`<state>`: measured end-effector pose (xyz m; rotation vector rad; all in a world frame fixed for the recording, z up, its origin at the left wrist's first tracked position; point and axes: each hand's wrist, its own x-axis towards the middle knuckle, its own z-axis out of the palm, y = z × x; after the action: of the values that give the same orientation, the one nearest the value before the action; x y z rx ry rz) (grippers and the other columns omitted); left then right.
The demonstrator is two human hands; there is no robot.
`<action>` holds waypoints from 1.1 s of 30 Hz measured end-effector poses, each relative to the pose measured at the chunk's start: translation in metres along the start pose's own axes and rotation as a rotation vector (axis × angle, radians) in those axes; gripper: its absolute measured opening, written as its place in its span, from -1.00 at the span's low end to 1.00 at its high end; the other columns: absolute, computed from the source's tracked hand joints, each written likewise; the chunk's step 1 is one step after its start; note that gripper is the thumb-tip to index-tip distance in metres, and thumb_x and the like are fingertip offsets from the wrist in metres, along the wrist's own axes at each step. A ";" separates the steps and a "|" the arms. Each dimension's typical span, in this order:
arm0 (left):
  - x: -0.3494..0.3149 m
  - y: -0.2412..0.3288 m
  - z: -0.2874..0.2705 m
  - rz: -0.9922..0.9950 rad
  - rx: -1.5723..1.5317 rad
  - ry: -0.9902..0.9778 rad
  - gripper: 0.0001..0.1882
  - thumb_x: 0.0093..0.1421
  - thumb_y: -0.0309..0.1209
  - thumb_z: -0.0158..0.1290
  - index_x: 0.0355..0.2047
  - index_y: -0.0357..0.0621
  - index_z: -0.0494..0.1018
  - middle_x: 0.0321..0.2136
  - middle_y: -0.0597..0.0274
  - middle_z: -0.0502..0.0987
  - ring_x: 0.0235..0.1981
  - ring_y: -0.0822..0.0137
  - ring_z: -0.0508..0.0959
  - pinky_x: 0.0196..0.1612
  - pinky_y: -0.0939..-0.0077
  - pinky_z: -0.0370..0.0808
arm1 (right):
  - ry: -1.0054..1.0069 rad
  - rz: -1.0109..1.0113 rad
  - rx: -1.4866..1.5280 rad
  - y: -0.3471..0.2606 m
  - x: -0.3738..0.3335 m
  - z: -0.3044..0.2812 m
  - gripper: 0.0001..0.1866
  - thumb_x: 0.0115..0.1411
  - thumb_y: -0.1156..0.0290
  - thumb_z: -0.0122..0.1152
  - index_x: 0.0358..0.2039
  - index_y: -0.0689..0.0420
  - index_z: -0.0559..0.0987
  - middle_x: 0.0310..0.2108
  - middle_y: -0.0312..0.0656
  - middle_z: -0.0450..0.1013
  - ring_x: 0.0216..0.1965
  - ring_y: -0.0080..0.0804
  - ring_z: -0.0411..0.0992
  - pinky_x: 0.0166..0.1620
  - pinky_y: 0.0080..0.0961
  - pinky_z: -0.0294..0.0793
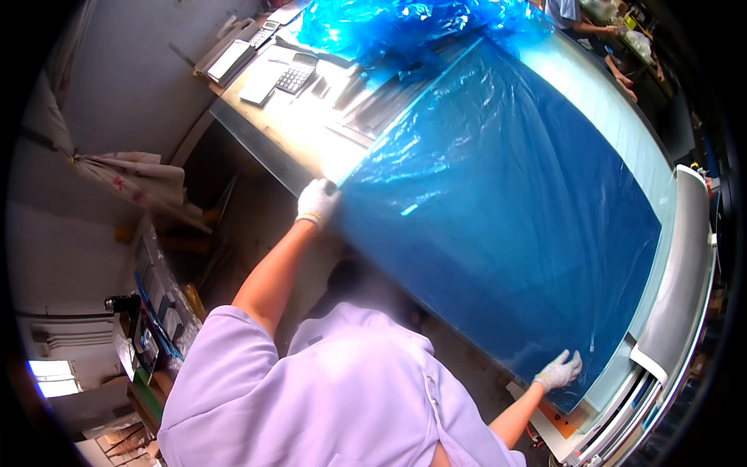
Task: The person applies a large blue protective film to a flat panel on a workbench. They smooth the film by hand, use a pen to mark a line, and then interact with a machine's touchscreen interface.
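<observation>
Both gloved hands grip the blue-filmed sheet (506, 226), left hand (317, 201) at its far-left corner, right hand (559, 370) with fingers spread at the near-right corner.

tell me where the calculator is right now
In the head view the calculator lies at upper left on the workbench, beyond the left hand and left of the blue-filmed panel.

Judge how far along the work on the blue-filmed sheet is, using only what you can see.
Done: loose blue film is bunched at the sheet's far end. In hand: the left hand and right hand, both gloved, rest on opposite corners of the sheet's near edge. Left: film covers nearly all of the sheet, wrinkled.
</observation>
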<state>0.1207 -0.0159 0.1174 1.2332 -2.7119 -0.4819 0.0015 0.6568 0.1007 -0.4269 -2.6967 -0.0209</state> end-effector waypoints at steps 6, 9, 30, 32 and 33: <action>0.037 0.000 -0.025 0.084 -0.029 -0.338 -0.72 -0.03 -0.23 0.13 -0.39 -0.16 0.50 -0.37 -0.06 0.53 -0.29 0.00 0.54 -0.18 0.24 0.46 | 0.040 -0.159 0.376 -0.197 -0.078 -0.035 -0.74 0.15 0.34 0.16 -0.16 0.14 0.52 -0.05 -0.04 0.37 0.00 -0.14 0.33 0.04 -0.25 0.31; 0.073 -0.026 -0.044 0.298 -0.067 -0.497 -0.76 0.03 -0.22 0.10 -0.40 -0.13 0.52 -0.41 -0.03 0.55 -0.29 0.02 0.55 -0.19 0.26 0.46 | 0.007 -0.195 0.433 -0.282 -0.113 -0.050 -0.75 0.13 0.38 0.15 -0.17 0.17 0.52 -0.06 -0.04 0.37 0.01 -0.13 0.32 0.06 -0.25 0.29; 0.262 -0.203 -0.084 0.211 -0.387 0.061 -0.84 0.08 -0.29 0.08 -0.42 -0.11 0.50 -0.41 0.04 0.52 -0.33 0.00 0.51 -0.25 0.21 0.44 | -0.188 -0.267 0.895 -0.570 -0.223 -0.121 -0.90 0.09 0.60 0.07 -0.38 0.28 0.54 -0.39 -0.08 0.46 -0.30 -0.18 0.42 -0.17 -0.36 0.41; 0.280 -0.221 -0.098 0.177 -0.420 0.077 -0.82 0.07 -0.28 0.08 -0.41 -0.12 0.50 -0.40 0.06 0.53 -0.33 0.00 0.51 -0.25 0.21 0.44 | -0.323 -0.298 1.000 -0.608 -0.227 -0.126 -0.91 0.09 0.61 0.06 -0.39 0.28 0.54 -0.40 -0.08 0.46 -0.33 -0.20 0.42 -0.20 -0.38 0.41; 0.293 -0.232 -0.104 0.154 -0.440 0.141 -0.82 0.08 -0.30 0.09 -0.43 -0.16 0.51 -0.45 0.05 0.53 -0.38 0.06 0.53 -0.29 0.29 0.45 | -0.416 -0.288 1.029 -0.629 -0.233 -0.134 -0.91 0.09 0.62 0.06 -0.41 0.28 0.54 -0.44 -0.10 0.45 -0.35 -0.22 0.41 -0.22 -0.41 0.40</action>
<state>0.1175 -0.4037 0.1316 0.8972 -2.3813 -0.8749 0.0685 -0.0208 0.1615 0.3065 -2.6630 1.4171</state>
